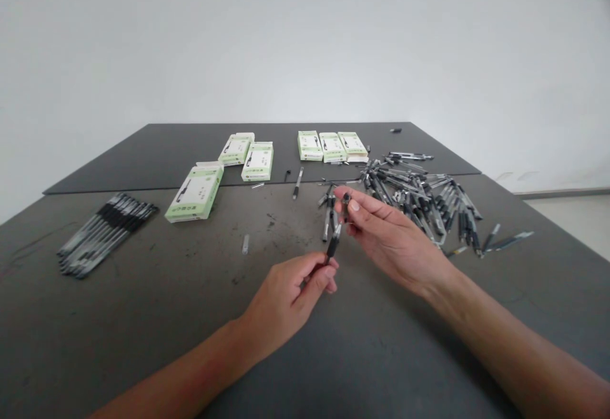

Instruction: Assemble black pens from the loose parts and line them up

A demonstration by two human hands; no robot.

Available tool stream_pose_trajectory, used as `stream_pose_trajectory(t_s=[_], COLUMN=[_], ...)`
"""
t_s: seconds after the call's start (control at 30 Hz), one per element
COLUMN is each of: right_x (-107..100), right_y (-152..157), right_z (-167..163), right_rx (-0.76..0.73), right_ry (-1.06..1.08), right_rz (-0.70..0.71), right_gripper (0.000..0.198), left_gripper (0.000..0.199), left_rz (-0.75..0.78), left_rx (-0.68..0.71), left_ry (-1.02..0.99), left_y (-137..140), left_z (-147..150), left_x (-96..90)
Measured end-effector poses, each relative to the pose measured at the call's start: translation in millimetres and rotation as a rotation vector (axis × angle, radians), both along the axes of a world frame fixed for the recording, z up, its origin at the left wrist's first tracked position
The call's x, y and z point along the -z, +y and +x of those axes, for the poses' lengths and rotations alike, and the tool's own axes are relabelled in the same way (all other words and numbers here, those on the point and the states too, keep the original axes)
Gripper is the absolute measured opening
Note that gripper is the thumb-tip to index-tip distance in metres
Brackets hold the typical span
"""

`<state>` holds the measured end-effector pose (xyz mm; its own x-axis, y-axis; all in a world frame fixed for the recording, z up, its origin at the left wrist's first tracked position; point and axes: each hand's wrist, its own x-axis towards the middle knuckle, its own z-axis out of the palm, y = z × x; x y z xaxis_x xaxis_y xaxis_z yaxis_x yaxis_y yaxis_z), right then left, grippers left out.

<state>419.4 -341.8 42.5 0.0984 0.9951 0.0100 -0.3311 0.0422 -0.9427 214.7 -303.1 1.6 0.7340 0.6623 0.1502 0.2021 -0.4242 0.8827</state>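
My left hand point(293, 288) is closed around a gel pen point(332, 247), its black grip and clear tip end pointing up and slightly right out of my fingers. Just above and to the right, my right hand point(391, 234) pinches a small pen cap point(346, 200), dark at the top, between thumb and fingers. The pen's tip and the cap are close together but apart. Part of the cap is hidden by my fingertips. Behind my right hand spreads a large loose heap of pens point(405, 190).
Several green-and-white pen boxes point(195, 193) lie toward the back of the dark table point(157, 317). A neat row of capped pens point(107, 234) is at the left. A clear strip point(245, 244), a single pen point(298, 183) and a black cap point(287, 175) lie mid-table.
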Motion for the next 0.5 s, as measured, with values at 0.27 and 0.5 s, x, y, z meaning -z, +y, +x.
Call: stream_pose_trajectory(t_s=[0.27,0.5], right_x=[2.7,6.5], right_y=[1.4,2.5], right_z=[1.8,5.2], right_rx=[0.031,0.054], right_ry=[-0.085,-0.140], right_rz=[0.025,0.032], right_gripper=[0.026,0.030], left_gripper=[0.022,0.020], left_rz=[0.016,-0.009], left_rx=[0.017,0.012], left_ry=[-0.006,-0.005], left_y=[0.0,-0.8], left_z=[-0.5,0.2], left_x=[0.3,-0.4])
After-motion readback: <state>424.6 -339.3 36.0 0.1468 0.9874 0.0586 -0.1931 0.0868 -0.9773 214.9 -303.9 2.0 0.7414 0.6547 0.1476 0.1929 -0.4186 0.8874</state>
